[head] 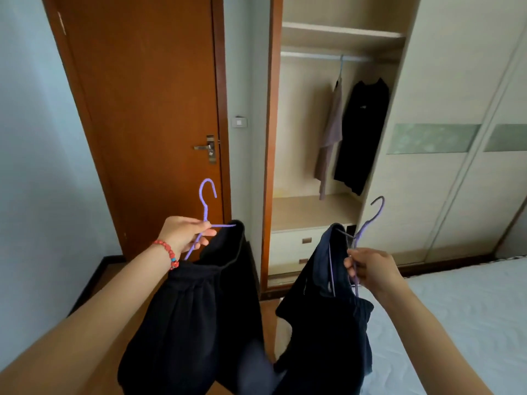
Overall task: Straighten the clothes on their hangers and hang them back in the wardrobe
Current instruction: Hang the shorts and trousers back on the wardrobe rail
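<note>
Bedroom with open wardrobe (336, 138) ahead, brown door (142, 109) to its left, bed (456, 309) at right. Inside on the rail (322, 56): pale garment (330, 132) beside black garment (362, 135). Left hand (185, 233) pinching purple hanger (206, 206) with dark shorts (196, 317); right hand (370, 269) gripping second purple hanger (368, 223) bearing dark clothing (325, 317), both short of the wardrobe.

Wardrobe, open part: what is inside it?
Inside the wardrobe, a pale garment and a black garment hang from the rail. The sliding door covers the rest.
</note>
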### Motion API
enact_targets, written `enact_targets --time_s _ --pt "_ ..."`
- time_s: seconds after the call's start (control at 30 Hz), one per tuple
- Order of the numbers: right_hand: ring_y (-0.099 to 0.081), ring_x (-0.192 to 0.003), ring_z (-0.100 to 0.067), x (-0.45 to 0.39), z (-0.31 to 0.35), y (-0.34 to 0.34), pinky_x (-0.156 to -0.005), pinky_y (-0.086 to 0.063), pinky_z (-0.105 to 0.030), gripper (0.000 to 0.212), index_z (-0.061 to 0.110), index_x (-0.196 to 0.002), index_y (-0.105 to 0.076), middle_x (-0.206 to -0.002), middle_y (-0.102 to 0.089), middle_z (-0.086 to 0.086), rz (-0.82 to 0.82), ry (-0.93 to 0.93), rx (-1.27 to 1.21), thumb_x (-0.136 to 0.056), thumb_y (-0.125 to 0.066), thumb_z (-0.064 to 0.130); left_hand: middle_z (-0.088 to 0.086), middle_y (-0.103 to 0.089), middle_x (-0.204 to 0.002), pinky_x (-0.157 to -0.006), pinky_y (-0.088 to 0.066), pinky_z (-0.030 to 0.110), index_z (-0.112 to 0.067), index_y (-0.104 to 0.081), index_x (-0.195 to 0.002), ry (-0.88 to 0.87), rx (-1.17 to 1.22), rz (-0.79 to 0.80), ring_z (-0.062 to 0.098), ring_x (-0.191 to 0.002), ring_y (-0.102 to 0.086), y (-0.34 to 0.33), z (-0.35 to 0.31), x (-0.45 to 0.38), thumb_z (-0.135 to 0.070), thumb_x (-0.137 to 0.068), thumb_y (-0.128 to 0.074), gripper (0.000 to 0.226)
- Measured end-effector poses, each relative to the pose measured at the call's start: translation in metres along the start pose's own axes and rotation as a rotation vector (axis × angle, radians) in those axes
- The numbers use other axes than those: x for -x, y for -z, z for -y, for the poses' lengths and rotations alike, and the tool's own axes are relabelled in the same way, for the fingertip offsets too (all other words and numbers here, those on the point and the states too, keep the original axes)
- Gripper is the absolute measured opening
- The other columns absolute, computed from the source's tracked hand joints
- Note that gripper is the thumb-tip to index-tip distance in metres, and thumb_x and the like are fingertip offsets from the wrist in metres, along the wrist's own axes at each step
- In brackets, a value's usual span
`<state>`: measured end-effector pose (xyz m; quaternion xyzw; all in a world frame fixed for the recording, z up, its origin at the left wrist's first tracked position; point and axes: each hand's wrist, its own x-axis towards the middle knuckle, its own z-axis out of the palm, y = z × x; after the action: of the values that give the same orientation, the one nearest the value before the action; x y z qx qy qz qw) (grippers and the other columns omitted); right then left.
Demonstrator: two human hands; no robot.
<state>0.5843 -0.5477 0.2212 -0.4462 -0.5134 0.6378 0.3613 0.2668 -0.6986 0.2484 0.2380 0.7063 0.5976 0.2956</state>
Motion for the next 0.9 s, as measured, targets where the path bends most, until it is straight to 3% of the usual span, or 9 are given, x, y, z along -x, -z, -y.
enact_targets --time_s 0.2,0.3,0.5,0.77,0.9 --pt "-0.046 -0.035 -0.014 -0.067 0.010 -0.055 -0.051 -0.035 -0.031 0.016 0.001 -0.081 -0.056 -0.046 -0.058 -0.005 0.004 0.027 0.029 -0.093 -0.046 0.004 0.002 -0.070 -0.053 -0.037 -0.043 0.018 -0.004 -0.064 -0.081 0.035 -0.013 -0.021 0.009 -0.037 -0.057 0.020 0.005 -0.072 -0.008 -0.085 -0.062 0.006" --pt "-0.045 -0.036 -0.013 -0.113 0.016 -0.075 -0.047 -0.034 -0.029 0.018 0.003 -0.081 -0.058 -0.051 -0.056 -0.007 -0.005 0.051 0.033 -0.093 -0.044 0.003 0.003 -0.070 -0.052 -0.035 -0.043 0.016 -0.005 -0.063 -0.078 0.031 0.006 -0.021 0.009 -0.036 -0.057 0.016 0.001 -0.118 -0.007 -0.085 -0.061 0.007" --pt "-0.043 -0.028 -0.013 -0.228 0.030 -0.111 -0.033 -0.034 -0.015 0.014 -0.003 -0.085 -0.058 -0.040 -0.055 -0.005 -0.003 0.009 -0.021 -0.091 -0.046 -0.001 0.004 -0.070 -0.053 -0.036 -0.043 0.018 -0.004 -0.063 -0.076 0.025 -0.021 0.020 0.010 -0.036 -0.057 0.000 -0.022 -0.220 -0.008 -0.086 -0.059 0.011" --pt "-0.041 -0.028 -0.013 -0.339 0.055 -0.147 -0.033 -0.034 -0.014 0.015 -0.002 -0.080 -0.057 -0.039 -0.053 -0.004 -0.064 0.010 -0.034 -0.091 -0.047 0.000 0.010 -0.071 -0.060 -0.038 -0.046 0.019 -0.002 -0.065 -0.080 -0.006 -0.035 0.123 0.013 -0.039 -0.058 -0.034 -0.056 -0.335 -0.005 -0.086 -0.059 0.009" --pt "-0.038 -0.027 -0.012 -0.386 0.064 -0.150 -0.033 -0.032 -0.014 0.013 0.000 -0.079 -0.055 -0.037 -0.050 -0.002 -0.144 0.044 0.003 -0.091 -0.049 0.002 0.011 -0.069 -0.058 -0.039 -0.048 0.021 0.004 -0.065 -0.081 -0.031 -0.013 0.259 0.015 -0.039 -0.059 -0.067 -0.072 -0.391 -0.002 -0.086 -0.058 0.011"
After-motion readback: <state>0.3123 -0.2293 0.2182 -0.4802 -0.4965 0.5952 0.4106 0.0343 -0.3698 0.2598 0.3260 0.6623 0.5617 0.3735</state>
